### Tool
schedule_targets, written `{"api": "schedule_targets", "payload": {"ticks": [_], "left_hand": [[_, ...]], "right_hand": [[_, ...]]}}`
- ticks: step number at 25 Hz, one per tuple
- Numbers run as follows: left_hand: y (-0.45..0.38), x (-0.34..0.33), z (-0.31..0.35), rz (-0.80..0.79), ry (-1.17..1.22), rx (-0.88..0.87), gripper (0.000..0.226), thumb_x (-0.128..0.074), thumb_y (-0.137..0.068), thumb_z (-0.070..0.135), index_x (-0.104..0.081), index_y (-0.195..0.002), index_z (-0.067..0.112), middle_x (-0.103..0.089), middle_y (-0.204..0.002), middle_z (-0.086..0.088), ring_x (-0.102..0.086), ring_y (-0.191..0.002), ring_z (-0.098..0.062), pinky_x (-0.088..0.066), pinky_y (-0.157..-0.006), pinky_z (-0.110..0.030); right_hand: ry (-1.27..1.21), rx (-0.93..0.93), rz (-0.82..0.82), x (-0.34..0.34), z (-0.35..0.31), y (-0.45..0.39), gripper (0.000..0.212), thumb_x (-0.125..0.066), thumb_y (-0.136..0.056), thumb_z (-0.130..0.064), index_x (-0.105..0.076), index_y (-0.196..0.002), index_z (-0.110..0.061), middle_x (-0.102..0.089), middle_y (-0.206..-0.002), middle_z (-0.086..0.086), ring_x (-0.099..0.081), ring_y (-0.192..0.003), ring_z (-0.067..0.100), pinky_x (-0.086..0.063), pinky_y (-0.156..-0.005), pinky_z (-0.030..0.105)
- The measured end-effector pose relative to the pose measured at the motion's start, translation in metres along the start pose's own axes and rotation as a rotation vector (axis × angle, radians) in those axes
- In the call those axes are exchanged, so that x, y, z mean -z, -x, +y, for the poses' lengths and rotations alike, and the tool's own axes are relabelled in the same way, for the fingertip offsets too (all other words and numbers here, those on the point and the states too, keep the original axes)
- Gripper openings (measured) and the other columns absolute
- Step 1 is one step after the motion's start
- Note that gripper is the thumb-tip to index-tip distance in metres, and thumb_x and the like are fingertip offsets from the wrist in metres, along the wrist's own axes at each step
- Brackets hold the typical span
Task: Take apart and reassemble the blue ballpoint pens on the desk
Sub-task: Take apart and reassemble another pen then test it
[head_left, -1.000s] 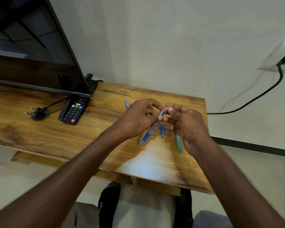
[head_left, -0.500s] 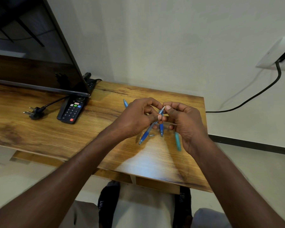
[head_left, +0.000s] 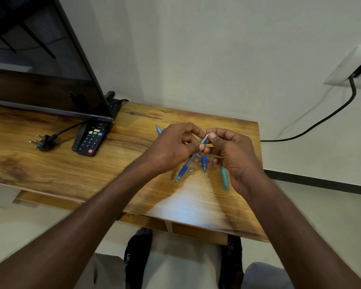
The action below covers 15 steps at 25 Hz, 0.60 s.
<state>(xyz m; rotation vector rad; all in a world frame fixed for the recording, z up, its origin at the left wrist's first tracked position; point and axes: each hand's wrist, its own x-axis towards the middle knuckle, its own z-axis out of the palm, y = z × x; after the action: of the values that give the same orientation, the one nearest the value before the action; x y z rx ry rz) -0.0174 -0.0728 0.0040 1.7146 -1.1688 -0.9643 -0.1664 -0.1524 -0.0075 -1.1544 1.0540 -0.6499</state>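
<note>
Gripping a blue pen (head_left: 189, 161) above the wooden desk (head_left: 75, 172), left hand (head_left: 173, 148) curling round its middle, right hand (head_left: 231, 152) pinching its top end between thumb and forefinger. Slanting down to the left, tip hanging over the desktop. Lying beneath: another blue pen (head_left: 204, 163), a small grey part (head_left: 191, 170), a teal pen (head_left: 224, 177). Resting farther left: a remote (head_left: 91, 139), a plug (head_left: 42, 141).

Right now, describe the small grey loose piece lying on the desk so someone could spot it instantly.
On the wooden desk, look just below the two hands, between the held blue pen and the short blue pen section. The small grey piece lies there, the only stubby, non-blue part.
</note>
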Motion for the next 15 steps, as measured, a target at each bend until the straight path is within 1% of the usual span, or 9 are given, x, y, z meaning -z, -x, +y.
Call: {"api": "schedule_targets", "payload": {"ticks": [2, 5, 8, 10, 12, 15], "left_hand": [[0.0, 0.0, -0.001, 0.005, 0.01, 0.003, 0.026, -0.073, -0.097, 0.01, -0.067, -0.122, 0.013, -0.082, -0.091, -0.005, -0.08, -0.079, -0.016, -0.052, -0.057, -0.011], [-0.001, -0.001, -0.002, 0.018, 0.007, 0.002, 0.023, -0.073, -0.097, 0.009, -0.067, -0.118, 0.013, -0.082, -0.088, -0.005, -0.08, -0.077, -0.016, -0.052, -0.057, -0.013], [-0.002, -0.001, -0.004, 0.029, -0.005, -0.003, 0.021, -0.075, -0.095, 0.008, -0.068, -0.115, 0.012, -0.082, -0.085, -0.004, -0.08, -0.076, -0.018, -0.054, -0.058, -0.015], [-0.003, -0.002, -0.006, 0.027, 0.0, 0.007, 0.021, -0.075, -0.095, 0.008, -0.068, -0.114, 0.012, -0.082, -0.086, -0.004, -0.08, -0.076, -0.02, -0.058, -0.061, -0.02], [-0.003, -0.003, -0.008, 0.028, 0.005, 0.012, 0.02, -0.075, -0.095, 0.007, -0.067, -0.112, 0.011, -0.082, -0.085, -0.005, -0.08, -0.077, -0.023, -0.063, -0.066, -0.029], [-0.004, -0.002, -0.011, 0.038, 0.017, 0.003, 0.019, -0.075, -0.094, 0.004, -0.066, -0.11, 0.008, -0.081, -0.083, -0.006, -0.08, -0.076, -0.027, -0.066, -0.072, -0.037]], "right_hand": [[-0.01, -0.004, -0.009, -0.001, 0.0, 0.001, 0.014, -0.064, -0.104, -0.012, -0.075, -0.111, -0.013, -0.082, -0.093, 0.008, -0.073, -0.079, 0.015, -0.045, -0.056, 0.025], [0.008, -0.006, -0.021, -0.001, -0.003, 0.004, 0.014, -0.063, -0.105, -0.012, -0.075, -0.111, -0.014, -0.08, -0.088, 0.005, -0.071, -0.073, 0.009, -0.046, -0.054, 0.022], [0.125, 0.053, 0.004, 0.0, -0.003, 0.003, 0.014, -0.064, -0.104, -0.012, -0.077, -0.109, -0.014, -0.081, -0.093, 0.003, -0.073, -0.072, 0.009, -0.05, -0.051, 0.017], [0.221, 0.12, 0.037, 0.001, -0.002, 0.001, 0.014, -0.066, -0.103, -0.012, -0.078, -0.107, -0.015, -0.081, -0.097, 0.002, -0.076, -0.079, 0.015, -0.052, -0.054, 0.015], [0.267, 0.139, 0.049, 0.001, -0.001, 0.0, 0.014, -0.066, -0.102, -0.011, -0.079, -0.106, -0.015, -0.08, -0.098, 0.002, -0.077, -0.081, 0.015, -0.053, -0.056, 0.014], [0.258, 0.101, 0.017, 0.001, -0.002, 0.001, 0.013, -0.066, -0.102, -0.01, -0.078, -0.108, -0.01, -0.08, -0.096, 0.006, -0.075, -0.069, 0.007, -0.049, -0.05, 0.012]]}}
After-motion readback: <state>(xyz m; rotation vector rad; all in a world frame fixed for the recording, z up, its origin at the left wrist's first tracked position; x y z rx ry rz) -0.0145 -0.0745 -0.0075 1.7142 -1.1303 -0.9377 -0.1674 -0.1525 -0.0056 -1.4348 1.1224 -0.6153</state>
